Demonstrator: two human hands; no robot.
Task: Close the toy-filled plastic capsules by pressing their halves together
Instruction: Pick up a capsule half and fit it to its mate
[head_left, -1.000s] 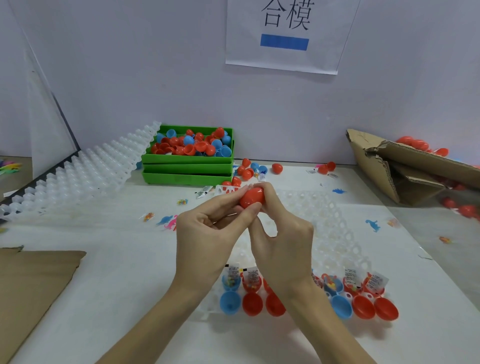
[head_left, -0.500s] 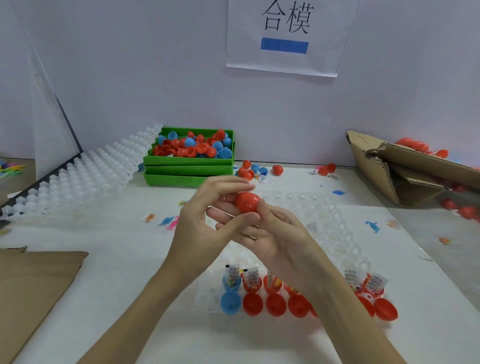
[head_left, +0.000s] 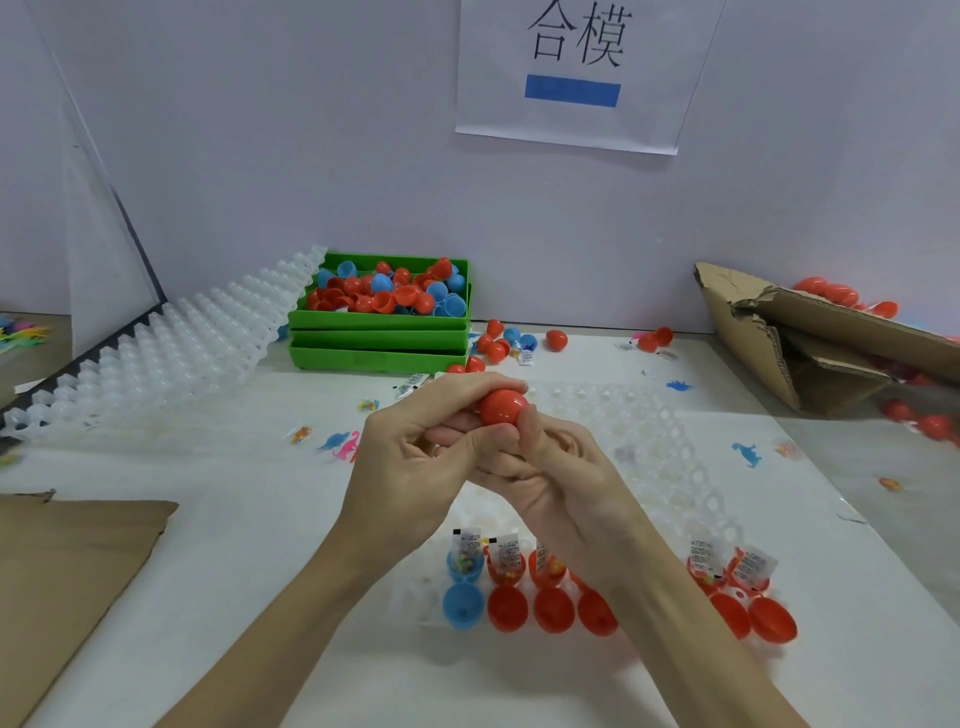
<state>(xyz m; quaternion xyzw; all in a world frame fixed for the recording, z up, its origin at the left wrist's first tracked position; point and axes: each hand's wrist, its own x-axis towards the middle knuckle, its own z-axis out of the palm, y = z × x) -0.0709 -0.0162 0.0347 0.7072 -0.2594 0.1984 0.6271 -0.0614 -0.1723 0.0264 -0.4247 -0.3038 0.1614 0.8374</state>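
Pressure is the step in hand, by my judgement; I hold one red capsule (head_left: 503, 408) above the clear cell tray (head_left: 670, 457), my left hand (head_left: 415, 457) curled over its top and left side, my right hand (head_left: 550, 467) cupped beneath with the thumb against its front; both hands grip it, and its seam is hidden by my fingers, so I cannot tell whether the halves have seated. Next move, as I judge it, calls for a firm squeeze along the capsule's axis, then setting it aside and taking an open one. Counting the near row: one blue open capsule (head_left: 464, 613) and five red ones that I can see, the rightmost red half (head_left: 772, 621) at the tray's corner; my right forearm may hide more; five toy packets with labels (head_left: 470, 543) stand visible in the filled halves. Behind, stacked green bins (head_left: 379, 353) hold loose halves, too many to count.
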